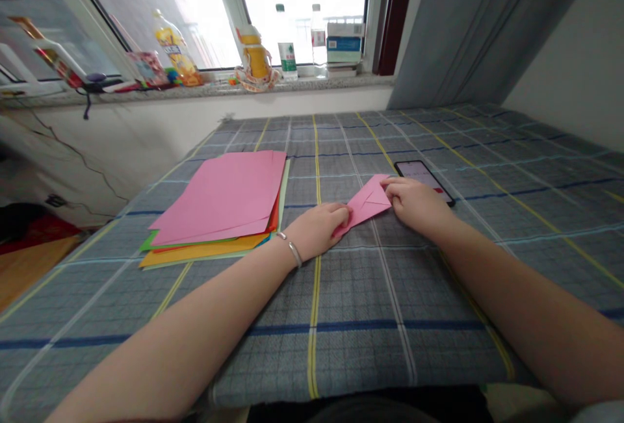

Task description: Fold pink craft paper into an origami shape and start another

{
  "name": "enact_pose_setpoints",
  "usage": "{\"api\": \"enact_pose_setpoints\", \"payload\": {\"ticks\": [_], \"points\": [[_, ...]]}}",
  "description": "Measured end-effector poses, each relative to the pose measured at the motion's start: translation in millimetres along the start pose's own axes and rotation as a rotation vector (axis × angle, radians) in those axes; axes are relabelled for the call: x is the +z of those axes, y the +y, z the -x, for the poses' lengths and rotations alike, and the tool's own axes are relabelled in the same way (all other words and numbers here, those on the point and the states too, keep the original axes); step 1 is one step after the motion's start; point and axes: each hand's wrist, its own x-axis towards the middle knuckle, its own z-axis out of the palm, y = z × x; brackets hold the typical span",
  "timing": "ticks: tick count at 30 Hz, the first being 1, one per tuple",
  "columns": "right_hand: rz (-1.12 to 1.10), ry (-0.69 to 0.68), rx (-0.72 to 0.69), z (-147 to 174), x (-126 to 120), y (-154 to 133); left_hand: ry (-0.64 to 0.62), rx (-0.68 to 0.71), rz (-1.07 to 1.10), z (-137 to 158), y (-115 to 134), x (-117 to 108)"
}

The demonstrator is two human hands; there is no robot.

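A folded piece of pink paper [365, 203] lies slantwise on the checked cloth, with crease lines and a small flap showing on its face. My left hand [322, 225], with a silver bangle at the wrist, closes its fingers on the paper's lower left end. At the upper right end, my right hand [414, 202] pinches the paper's edge between thumb and fingers. Right behind that hand lies a smartphone [441, 190] with its screen lit, partly covered by the hand.
A stack of coloured paper [224, 195], pink on top, lies to the left on the checked cloth [351, 293]. Along the windowsill [214, 89] stand a drink bottle [175, 49], a yellow water bottle [256, 56], a cup [287, 59] and boxes [344, 46]. A grey curtain [453, 26] hangs at right.
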Motion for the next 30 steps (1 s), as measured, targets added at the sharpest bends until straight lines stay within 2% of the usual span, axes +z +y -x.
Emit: {"api": "enact_pose_setpoints", "payload": {"ticks": [5, 8, 15, 20, 22, 28, 30], "points": [[0.048, -0.033, 0.201, -1, -5, -7, -0.078, -0.081, -0.057, 1, 6, -5], [0.066, -0.056, 0.253, -1, -5, -8, -0.088, -0.133, -0.118, 2, 10, -11], [0.081, -0.14, 0.066, 3, 2, -9, -0.176, -0.281, -0.201, 5, 12, -25], [0.149, -0.128, 0.088, 6, -2, -15, -0.219, -0.301, -0.201, 8, 18, -27], [0.161, -0.124, 0.087, 6, -4, -15, -0.218, -0.302, -0.207, 8, 23, -26], [0.165, -0.155, -0.05, 5, 0, -14, -0.143, -0.271, -0.223, 6, 35, -20], [0.16, -0.148, -0.058, 5, 0, -15, -0.133, -0.271, -0.204, 6, 37, -19]]}}
